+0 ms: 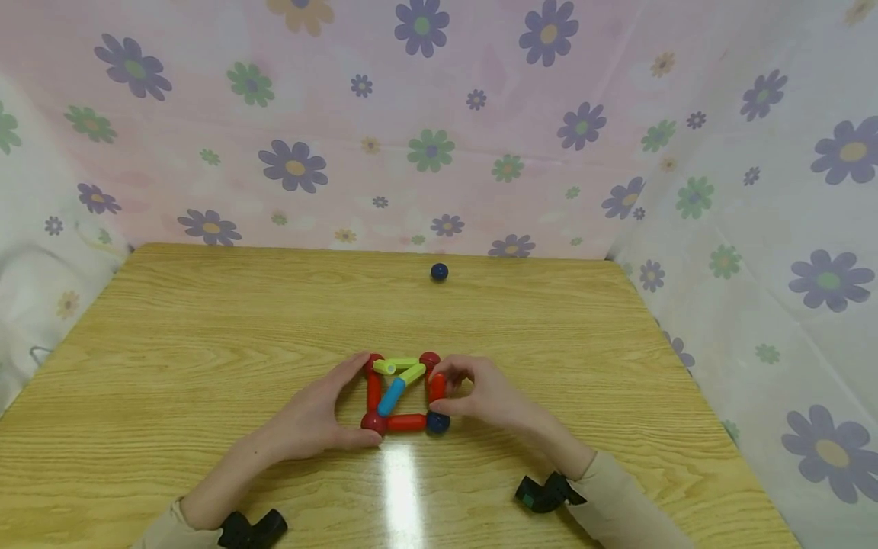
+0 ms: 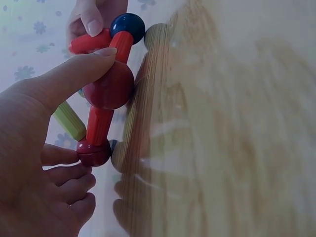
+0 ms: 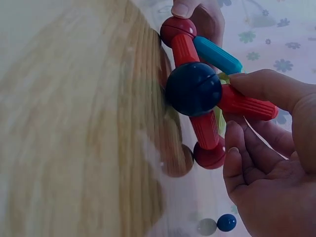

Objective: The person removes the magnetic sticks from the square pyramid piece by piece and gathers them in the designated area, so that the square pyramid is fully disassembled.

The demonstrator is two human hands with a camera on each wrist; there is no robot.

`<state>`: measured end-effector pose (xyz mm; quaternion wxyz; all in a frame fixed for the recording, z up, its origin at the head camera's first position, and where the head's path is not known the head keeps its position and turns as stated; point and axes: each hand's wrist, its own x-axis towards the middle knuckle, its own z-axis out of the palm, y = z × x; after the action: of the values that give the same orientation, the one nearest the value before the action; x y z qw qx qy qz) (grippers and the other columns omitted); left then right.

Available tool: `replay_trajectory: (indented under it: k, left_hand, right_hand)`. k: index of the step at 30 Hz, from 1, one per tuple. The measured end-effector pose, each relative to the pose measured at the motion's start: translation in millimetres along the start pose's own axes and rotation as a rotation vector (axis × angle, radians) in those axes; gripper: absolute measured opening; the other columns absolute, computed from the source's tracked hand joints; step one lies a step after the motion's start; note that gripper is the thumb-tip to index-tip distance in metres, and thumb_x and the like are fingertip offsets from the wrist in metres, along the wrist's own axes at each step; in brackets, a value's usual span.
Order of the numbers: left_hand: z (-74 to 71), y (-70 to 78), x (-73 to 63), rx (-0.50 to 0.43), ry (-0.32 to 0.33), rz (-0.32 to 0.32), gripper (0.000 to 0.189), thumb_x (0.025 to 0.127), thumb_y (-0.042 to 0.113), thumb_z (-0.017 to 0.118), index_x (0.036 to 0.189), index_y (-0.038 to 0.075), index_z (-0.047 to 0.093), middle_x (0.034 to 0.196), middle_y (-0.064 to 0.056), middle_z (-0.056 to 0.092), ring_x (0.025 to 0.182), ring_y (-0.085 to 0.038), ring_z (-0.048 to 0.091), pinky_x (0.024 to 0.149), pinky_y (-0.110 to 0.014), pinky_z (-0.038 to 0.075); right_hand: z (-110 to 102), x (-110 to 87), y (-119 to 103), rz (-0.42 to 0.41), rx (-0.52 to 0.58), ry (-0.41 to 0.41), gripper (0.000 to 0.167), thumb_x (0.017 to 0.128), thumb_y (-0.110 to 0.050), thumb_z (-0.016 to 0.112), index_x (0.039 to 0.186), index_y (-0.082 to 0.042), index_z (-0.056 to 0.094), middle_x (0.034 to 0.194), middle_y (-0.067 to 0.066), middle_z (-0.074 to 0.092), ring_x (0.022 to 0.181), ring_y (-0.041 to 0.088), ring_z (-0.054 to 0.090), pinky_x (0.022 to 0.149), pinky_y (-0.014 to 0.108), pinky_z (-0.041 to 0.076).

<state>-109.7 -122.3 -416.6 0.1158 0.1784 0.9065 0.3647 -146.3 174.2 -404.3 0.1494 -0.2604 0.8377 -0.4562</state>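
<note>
Red rod [image 1: 437, 385] at the near right corner of a rod-and-ball frame [image 1: 407, 423], set toward the near side of the table [image 1: 206, 328], one end appearing to meet the dark blue ball [image 1: 437, 424]. Good seating would seem to call for light pressure along the rod's axis, without levering the corner, while the opposite side is braced. The frame is four-sided: three red balls and the dark blue ball at the corners, three sides red and the far side yellow-green; a blue rod [image 1: 392, 397] slopes up from the near left ball. The rods are ribbed, the balls glossy. The right hand [image 1: 487, 393] pinches the red rod between thumb and forefinger; the left hand [image 1: 312, 419] grips the frame's left side, thumb at the near ball, fingers at the far one. Beyond, a loose navy ball [image 1: 439, 272] lies near the table's far edge, before a floral curtain [image 1: 425, 91].
</note>
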Motion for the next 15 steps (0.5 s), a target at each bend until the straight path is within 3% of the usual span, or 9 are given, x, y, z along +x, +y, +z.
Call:
replay_trajectory:
  k: [10,15]
  left_hand:
    - [-5.7,-4.3,1.3,-0.01,0.006,0.002,0.115,0.07,0.06,0.084,0.16,0.02,0.025,0.162,-0.007,0.031,0.147,-0.036,0.033,0.114,-0.059,0.034]
    - [-6.4,-5.0,1.4,-0.006,0.008,0.005,0.115,0.07,0.061,0.084,0.16,0.018,0.026,0.162,-0.009,0.032,0.147,-0.037,0.033,0.114,-0.06,0.034]
  right_hand:
    - [-5.6,0.3,6.3,0.049,0.066,-0.027,0.026,0.084,-0.02,0.083,0.102,-0.016,0.064,0.1,-0.001,0.065,0.09,0.02,0.062,0.078,0.031,0.051]
    - [-8.1,0.8,11.7,0.026,0.075,-0.056,0.025,0.084,-0.019,0.082,0.099,-0.015,0.061,0.098,0.0,0.064,0.089,0.02,0.062,0.078,0.03,0.051]
